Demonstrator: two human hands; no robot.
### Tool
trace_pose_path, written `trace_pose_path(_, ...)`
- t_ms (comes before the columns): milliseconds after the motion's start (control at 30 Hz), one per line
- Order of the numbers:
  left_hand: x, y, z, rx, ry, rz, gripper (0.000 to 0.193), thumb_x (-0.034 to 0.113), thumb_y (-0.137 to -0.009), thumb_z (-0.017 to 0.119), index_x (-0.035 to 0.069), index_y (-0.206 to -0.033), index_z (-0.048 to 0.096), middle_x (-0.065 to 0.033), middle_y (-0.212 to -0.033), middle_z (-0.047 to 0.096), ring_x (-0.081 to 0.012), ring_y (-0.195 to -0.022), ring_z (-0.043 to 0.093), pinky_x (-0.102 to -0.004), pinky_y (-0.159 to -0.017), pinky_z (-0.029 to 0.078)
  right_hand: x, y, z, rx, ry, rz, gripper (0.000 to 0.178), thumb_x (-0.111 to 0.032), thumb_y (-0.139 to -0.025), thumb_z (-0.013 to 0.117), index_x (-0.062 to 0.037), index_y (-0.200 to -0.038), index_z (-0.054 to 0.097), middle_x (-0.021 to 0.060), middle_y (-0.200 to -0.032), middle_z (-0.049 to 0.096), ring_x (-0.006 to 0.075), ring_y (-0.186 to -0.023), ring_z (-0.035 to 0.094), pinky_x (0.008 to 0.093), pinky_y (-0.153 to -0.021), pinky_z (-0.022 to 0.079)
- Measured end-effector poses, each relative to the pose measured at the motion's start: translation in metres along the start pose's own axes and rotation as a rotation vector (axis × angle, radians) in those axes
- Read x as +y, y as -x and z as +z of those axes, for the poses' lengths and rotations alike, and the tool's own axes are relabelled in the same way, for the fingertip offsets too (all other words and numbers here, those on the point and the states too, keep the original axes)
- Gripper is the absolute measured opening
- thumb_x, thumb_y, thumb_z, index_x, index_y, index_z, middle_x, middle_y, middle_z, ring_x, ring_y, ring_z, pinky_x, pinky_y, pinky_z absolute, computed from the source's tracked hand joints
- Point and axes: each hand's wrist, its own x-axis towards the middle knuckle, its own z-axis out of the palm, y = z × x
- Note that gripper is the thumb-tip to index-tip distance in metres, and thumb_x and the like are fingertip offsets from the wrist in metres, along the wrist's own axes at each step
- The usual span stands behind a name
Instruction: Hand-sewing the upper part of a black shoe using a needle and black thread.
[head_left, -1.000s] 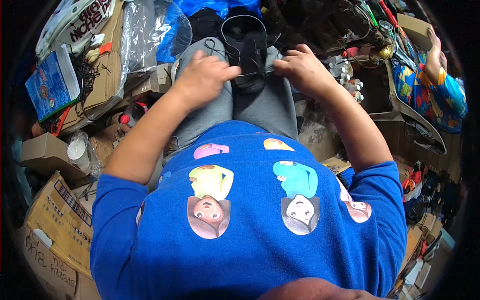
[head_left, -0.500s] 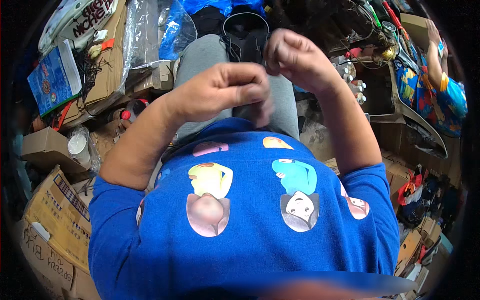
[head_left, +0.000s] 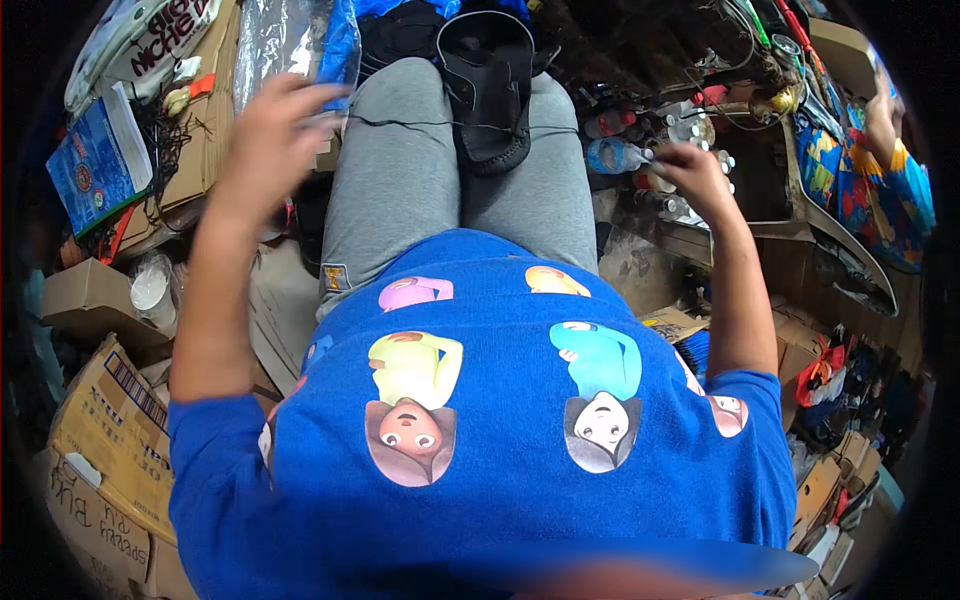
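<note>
Packages crowd the floor on the person's left: a flat blue packet (head_left: 88,165) with a white edge lies tilted at upper left, just below a white printed bag (head_left: 140,45) with dark lettering. A clear plastic wrapper (head_left: 275,40) lies beside a blue plastic bag (head_left: 340,45) near the top. Brown cardboard boxes (head_left: 105,440) with black print and a barcode label fill the lower left corner, a small plain box (head_left: 85,300) above them. At lower right, more small cartons (head_left: 825,490) are stacked, too blurred to detail.

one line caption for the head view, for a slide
Left hand and right hand spread apart, stretching a thin thread across a black shoe on the lap.
</note>
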Motion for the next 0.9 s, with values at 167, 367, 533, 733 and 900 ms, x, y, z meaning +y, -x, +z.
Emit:
trace_pose_path(167, 0.055, -0.067, 0.087, -0.154, 0.282, 0.411, 0.036, 0.017, -0.075, 0.072, 0.008, -0.107, 0.060, -0.0083, -0.119, 0.058, -0.0280, -0.110, 0.055, -0.0350, -0.093, 0.044, -0.105, -0.033, 0.046, -0.026, -0.201, -0.486, 0.017, -0.003, -0.074, 0.069, -0.0046, -0.091, 0.069, 0.0057, -0.091, 0.063, 0.0142, -0.084, 0.061, 0.0272, -0.076, 0.050)
trace_pose_path(367, 0.062, -0.096, 0.088, -0.412, 0.215, 0.322, 0.029, 0.017, -0.074, 0.073, 0.007, -0.099, 0.064, -0.0077, -0.098, 0.056, -0.0258, -0.096, 0.058, -0.0343, -0.084, 0.046, -0.110, -0.047, 0.051, -0.070, -0.069, -0.582, 0.015, -0.002, -0.075, 0.069, -0.0075, -0.089, 0.070, 0.0030, -0.085, 0.058, 0.0140, -0.081, 0.060, 0.0274, -0.073, 0.048)
trace_pose_path(533, 0.054, -0.097, 0.098, -0.481, 0.313, 0.321, 0.018, 0.015, -0.075, 0.072, 0.005, -0.089, 0.068, -0.0063, -0.094, 0.055, -0.0220, -0.093, 0.057, -0.0306, -0.083, 0.045, -0.106, -0.050, 0.060, -0.124, -0.066, -0.673, 0.015, -0.006, -0.075, 0.069, -0.0090, -0.089, 0.071, 0.0050, -0.083, 0.058, 0.0174, -0.078, 0.060, 0.0290, -0.072, 0.048)
trace_pose_path(733, 0.048, -0.095, 0.102, -0.570, 0.462, 0.242, 0.018, 0.012, -0.076, 0.071, 0.005, -0.093, 0.069, -0.0047, -0.087, 0.052, -0.0189, -0.089, 0.056, -0.0286, -0.081, 0.043, -0.103, -0.037, 0.074, -0.086, -0.201, -0.671, 0.017, -0.001, -0.073, 0.071, -0.0085, -0.088, 0.070, 0.0020, -0.081, 0.060, 0.0132, -0.078, 0.060, 0.0266, -0.071, 0.048)
trace_pose_path(900, 0.049, -0.094, 0.096, -0.671, 0.411, 0.289, 0.026, 0.007, -0.078, 0.068, 0.009, -0.103, 0.070, -0.0042, -0.081, 0.047, -0.0176, -0.080, 0.052, -0.0280, -0.075, 0.043, -0.103, -0.023, 0.077, 0.076, -0.057, -0.715, 0.019, -0.005, -0.073, 0.071, -0.0123, -0.091, 0.072, 0.0063, -0.080, 0.062, 0.0211, -0.075, 0.063, 0.0304, -0.067, 0.050)
